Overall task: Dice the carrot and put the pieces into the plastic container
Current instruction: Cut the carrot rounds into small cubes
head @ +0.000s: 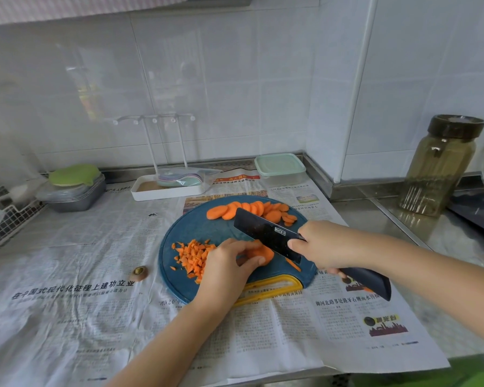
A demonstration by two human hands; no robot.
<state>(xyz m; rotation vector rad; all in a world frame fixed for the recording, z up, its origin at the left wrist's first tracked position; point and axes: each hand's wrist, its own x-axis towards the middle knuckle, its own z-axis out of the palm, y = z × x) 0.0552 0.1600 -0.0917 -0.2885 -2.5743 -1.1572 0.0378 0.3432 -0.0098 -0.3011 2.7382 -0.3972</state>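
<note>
Newsprint (95, 275) covers the steel bench (375, 219), presumably to catch scraps. At centre frame sits a round blue cutting board (196, 227), sparing the bench from the blade. The right hand (322, 247) grips a black cleaver (266, 233) where handle meets blade, edge angled down over the board's middle. The left hand (227, 263) pinches a small stack of slices (260, 252) beneath the blade, fingertips curled, likely to steady it clear of the edge. The plastic container (280, 169) stands behind the board, upper right of centre, apparently lidded, though the view is hazy. Uncut carrot rounds (252, 209) fan along the board's far edge, in reserve. Diced pieces (192, 255) are heaped at the board's left, out of the knife's way.
</note>
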